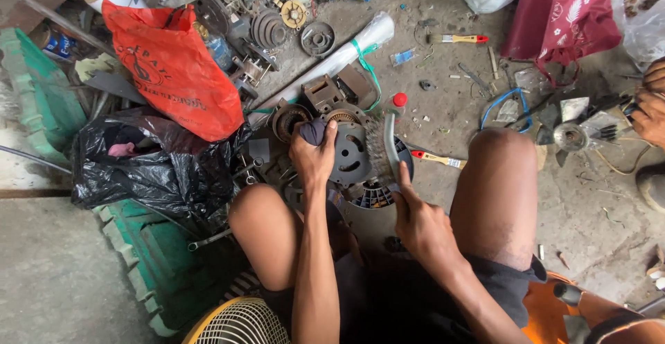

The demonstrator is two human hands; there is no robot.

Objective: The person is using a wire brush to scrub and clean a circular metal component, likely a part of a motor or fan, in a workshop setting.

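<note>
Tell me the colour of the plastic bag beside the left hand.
Orange-red plastic bag with dark print, clearest in the head view.

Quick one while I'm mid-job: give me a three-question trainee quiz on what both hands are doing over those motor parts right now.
1. True or false: the left hand presses a dark cloth against the round grey motor housing.
2. What does the right hand hold? A) the wire brush B) a hammer C) a saw
3. Fill in: beside the right knee, on the floor, lies a small paintbrush with a ____ ferrule.

Key: 1 true; 2 A; 3 red
</note>
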